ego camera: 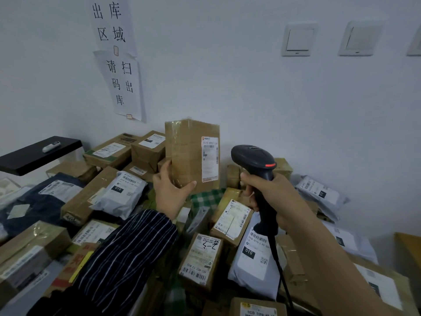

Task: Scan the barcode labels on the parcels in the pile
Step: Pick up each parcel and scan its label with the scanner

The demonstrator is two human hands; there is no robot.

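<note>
We see the left hand (169,192) grasping a tall brown box (189,153) at its lower left corner. The thumb (191,184) lies across the bottom of the front face, and the fingers (163,176) curl around the left edge to the side that we cannot see. The box stands upright, lifted above the pile (200,256), with its back near the wall (250,87). Its 1 white label (210,158) runs down the right part of the front face. The label is apart from the thumb, and nothing covers it.

The right hand (271,197) is closed firmly around the handle of the black scanner (257,165). The scanner head is beside the right edge of the box, near it but not touching, and a clear gap stays between them. The cable (281,270) hangs from the handle down over the parcels.

Below both hands the parcels lie close together. A black shelf (34,156) stands out at the left, well apart from the box.
</note>
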